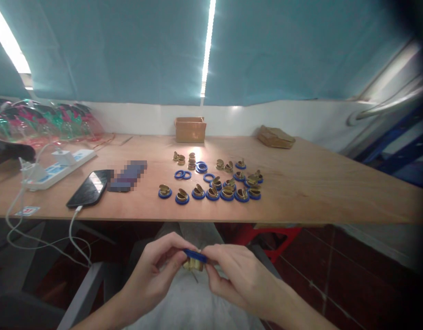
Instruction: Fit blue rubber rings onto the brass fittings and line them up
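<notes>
Below the table edge, over my lap, my left hand [155,270] and my right hand [233,271] pinch one small piece between them: a blue ring [195,255] sitting on a brass part [193,264]. Both hands have their fingertips closed on it. On the wooden table [317,183] beyond lie several brass parts fitted with blue rings [227,192], several loose blue rings [201,167], and a few bare brass parts [191,161].
A black phone [90,188] on a white cable, a dark blurred object [128,176] and a white power strip [56,168] lie at the left. A small cardboard box [190,129] and a brown packet [276,137] stand at the back. Clear bags [42,120] are far left.
</notes>
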Action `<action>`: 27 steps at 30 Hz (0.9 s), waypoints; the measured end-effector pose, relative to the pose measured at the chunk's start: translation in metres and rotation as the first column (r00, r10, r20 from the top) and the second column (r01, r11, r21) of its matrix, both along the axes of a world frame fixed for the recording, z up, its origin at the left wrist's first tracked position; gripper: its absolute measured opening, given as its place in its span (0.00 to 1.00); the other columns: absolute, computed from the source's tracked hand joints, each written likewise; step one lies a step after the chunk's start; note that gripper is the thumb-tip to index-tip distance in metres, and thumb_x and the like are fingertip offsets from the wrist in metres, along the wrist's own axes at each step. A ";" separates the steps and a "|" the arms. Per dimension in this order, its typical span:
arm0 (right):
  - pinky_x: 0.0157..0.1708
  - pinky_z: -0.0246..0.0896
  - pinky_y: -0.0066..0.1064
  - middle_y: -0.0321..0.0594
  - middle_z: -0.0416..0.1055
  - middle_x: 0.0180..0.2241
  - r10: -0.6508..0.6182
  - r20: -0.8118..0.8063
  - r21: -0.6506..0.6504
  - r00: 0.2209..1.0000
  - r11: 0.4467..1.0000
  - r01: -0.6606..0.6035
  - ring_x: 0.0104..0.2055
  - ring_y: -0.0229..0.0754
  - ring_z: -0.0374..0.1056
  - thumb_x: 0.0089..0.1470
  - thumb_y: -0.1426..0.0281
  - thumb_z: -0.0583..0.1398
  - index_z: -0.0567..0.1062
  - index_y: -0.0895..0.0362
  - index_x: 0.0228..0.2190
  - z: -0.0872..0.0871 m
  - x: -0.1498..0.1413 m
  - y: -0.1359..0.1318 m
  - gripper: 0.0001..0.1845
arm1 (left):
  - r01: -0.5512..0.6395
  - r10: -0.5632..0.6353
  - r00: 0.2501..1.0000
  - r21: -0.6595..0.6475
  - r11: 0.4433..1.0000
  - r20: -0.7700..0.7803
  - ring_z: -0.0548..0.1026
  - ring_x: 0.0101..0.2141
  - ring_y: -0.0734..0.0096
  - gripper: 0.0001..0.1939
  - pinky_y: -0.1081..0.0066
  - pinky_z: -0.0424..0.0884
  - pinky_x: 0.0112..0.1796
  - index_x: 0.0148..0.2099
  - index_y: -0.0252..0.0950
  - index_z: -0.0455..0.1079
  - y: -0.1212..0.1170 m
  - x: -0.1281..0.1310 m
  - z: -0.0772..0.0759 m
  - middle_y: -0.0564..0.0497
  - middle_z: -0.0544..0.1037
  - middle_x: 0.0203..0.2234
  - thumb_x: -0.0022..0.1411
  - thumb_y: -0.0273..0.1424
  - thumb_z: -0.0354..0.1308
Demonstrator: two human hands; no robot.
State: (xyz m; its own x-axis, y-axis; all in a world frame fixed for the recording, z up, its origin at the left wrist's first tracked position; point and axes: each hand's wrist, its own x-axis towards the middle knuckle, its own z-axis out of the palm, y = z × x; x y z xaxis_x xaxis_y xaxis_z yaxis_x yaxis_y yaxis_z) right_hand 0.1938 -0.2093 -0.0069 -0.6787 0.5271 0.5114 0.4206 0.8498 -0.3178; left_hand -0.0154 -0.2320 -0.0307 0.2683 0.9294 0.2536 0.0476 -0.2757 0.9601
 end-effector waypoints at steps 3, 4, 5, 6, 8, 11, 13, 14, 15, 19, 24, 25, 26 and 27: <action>0.25 0.63 0.28 0.35 0.72 0.24 -0.011 -0.002 -0.074 1.000 0.997 0.010 0.23 0.38 0.70 0.55 0.79 0.51 0.68 0.56 0.32 -0.002 0.000 0.001 0.08 | 0.002 -0.005 0.995 -0.033 0.999 -0.096 0.77 0.35 0.67 0.10 0.73 0.71 0.36 0.43 0.37 0.76 0.002 -0.003 0.001 0.49 0.79 0.33 0.69 0.34 0.54; 0.25 0.63 0.27 0.35 0.71 0.24 -0.014 -0.004 -0.099 1.000 0.995 0.014 0.23 0.37 0.69 0.54 0.79 0.52 0.68 0.56 0.32 -0.003 0.000 0.002 0.08 | 0.008 -0.013 0.991 -0.038 0.999 -0.131 0.77 0.36 0.67 0.10 0.73 0.71 0.36 0.44 0.38 0.75 0.003 -0.004 0.002 0.49 0.80 0.34 0.69 0.34 0.54; 0.25 0.63 0.27 0.34 0.71 0.24 -0.017 -0.005 -0.119 1.000 0.993 0.016 0.23 0.37 0.69 0.53 0.79 0.52 0.68 0.56 0.31 -0.004 0.000 0.002 0.08 | 0.021 -0.027 0.987 -0.043 0.999 -0.161 0.78 0.37 0.67 0.10 0.73 0.72 0.37 0.46 0.38 0.75 0.004 -0.005 0.003 0.49 0.80 0.36 0.70 0.34 0.54; 0.26 0.63 0.27 0.34 0.71 0.24 -0.019 -0.001 -0.134 1.000 0.991 0.018 0.24 0.37 0.69 0.53 0.79 0.53 0.68 0.56 0.31 -0.005 -0.001 0.003 0.07 | 0.038 -0.046 0.982 -0.047 0.998 -0.184 0.78 0.38 0.67 0.10 0.73 0.72 0.37 0.48 0.39 0.74 0.004 -0.007 0.004 0.49 0.80 0.37 0.70 0.34 0.54; 0.27 0.62 0.28 0.34 0.71 0.25 -0.010 -0.003 -0.144 1.000 0.989 0.010 0.25 0.37 0.69 0.53 0.78 0.53 0.68 0.56 0.31 -0.006 -0.001 0.003 0.07 | 0.079 -0.087 0.971 -0.048 0.996 -0.221 0.78 0.37 0.68 0.11 0.74 0.72 0.36 0.49 0.40 0.73 0.005 -0.008 0.005 0.50 0.80 0.37 0.70 0.34 0.53; 0.28 0.62 0.27 0.36 0.72 0.26 0.013 -0.041 -0.168 0.999 0.986 -0.020 0.26 0.37 0.69 0.56 0.77 0.52 0.68 0.56 0.32 -0.006 -0.002 0.003 0.07 | 0.089 -0.094 0.958 -0.031 0.996 -0.272 0.77 0.30 0.71 0.10 0.76 0.69 0.31 0.45 0.38 0.73 0.003 -0.009 0.005 0.52 0.79 0.30 0.70 0.34 0.52; 0.29 0.62 0.26 0.36 0.72 0.28 0.015 -0.080 -0.244 0.997 0.969 -0.034 0.27 0.36 0.69 0.59 0.75 0.52 0.69 0.57 0.36 -0.004 -0.003 0.003 0.06 | 0.032 -0.038 0.963 -0.026 0.999 -0.269 0.74 0.28 0.72 0.10 0.76 0.68 0.29 0.43 0.37 0.72 0.002 -0.007 0.004 0.52 0.77 0.28 0.70 0.35 0.51; 0.29 0.62 0.26 0.36 0.72 0.29 0.008 -0.094 -0.298 0.996 0.954 -0.036 0.28 0.36 0.69 0.60 0.75 0.53 0.69 0.57 0.38 -0.004 -0.004 0.003 0.06 | -0.004 -0.005 0.970 -0.038 0.999 -0.241 0.74 0.28 0.72 0.10 0.76 0.68 0.28 0.43 0.37 0.71 0.002 -0.006 0.003 0.52 0.76 0.27 0.71 0.36 0.51; 0.29 0.62 0.25 0.35 0.72 0.29 -0.002 -0.104 -0.350 0.995 0.936 -0.035 0.28 0.36 0.68 0.60 0.74 0.53 0.68 0.56 0.38 -0.003 -0.005 0.003 0.06 | -0.032 0.018 0.979 -0.064 0.997 -0.203 0.74 0.28 0.72 0.10 0.76 0.68 0.28 0.43 0.37 0.70 0.002 -0.005 0.002 0.53 0.76 0.27 0.71 0.37 0.51; 0.27 0.59 0.26 0.34 0.67 0.26 -0.018 -0.095 -0.456 0.995 0.890 -0.027 0.26 0.35 0.64 0.60 0.73 0.52 0.66 0.56 0.32 -0.003 -0.007 0.004 0.05 | -0.015 0.003 0.998 -0.196 0.981 -0.059 0.77 0.30 0.70 0.10 0.74 0.72 0.32 0.46 0.39 0.64 0.002 -0.003 -0.001 0.52 0.77 0.29 0.71 0.39 0.50; 0.24 0.53 0.27 0.33 0.63 0.25 -0.015 -0.054 -0.462 0.998 0.887 -0.012 0.24 0.35 0.59 0.60 0.75 0.48 0.63 0.55 0.29 -0.003 -0.007 0.006 0.09 | 0.072 -0.092 0.992 -0.207 0.976 -0.088 0.77 0.36 0.67 0.09 0.70 0.72 0.41 0.47 0.40 0.62 0.000 -0.004 0.005 0.50 0.79 0.33 0.73 0.38 0.46; 0.23 0.52 0.26 0.32 0.63 0.24 -0.015 -0.045 -0.456 0.999 0.890 -0.007 0.23 0.34 0.59 0.60 0.75 0.48 0.62 0.55 0.28 -0.003 -0.007 0.007 0.09 | 0.079 -0.103 0.989 -0.210 0.975 -0.103 0.77 0.37 0.67 0.09 0.70 0.72 0.42 0.47 0.39 0.62 0.000 -0.004 0.007 0.50 0.79 0.34 0.73 0.37 0.46; 0.23 0.52 0.26 0.32 0.63 0.24 -0.016 -0.034 -0.451 0.999 0.893 -0.001 0.23 0.34 0.59 0.59 0.75 0.48 0.62 0.55 0.28 -0.003 -0.007 0.007 0.09 | 0.084 -0.110 0.988 -0.217 0.973 -0.108 0.76 0.37 0.67 0.09 0.70 0.72 0.42 0.46 0.39 0.63 0.000 -0.004 0.008 0.50 0.78 0.34 0.73 0.37 0.46; 0.23 0.51 0.26 0.32 0.63 0.24 -0.018 -0.022 -0.445 1.000 0.896 0.006 0.23 0.34 0.59 0.58 0.76 0.49 0.62 0.55 0.28 -0.003 -0.006 0.008 0.09 | 0.090 -0.115 0.988 -0.227 0.970 -0.102 0.76 0.37 0.67 0.09 0.70 0.72 0.42 0.46 0.39 0.63 0.000 -0.004 0.009 0.50 0.78 0.34 0.73 0.37 0.45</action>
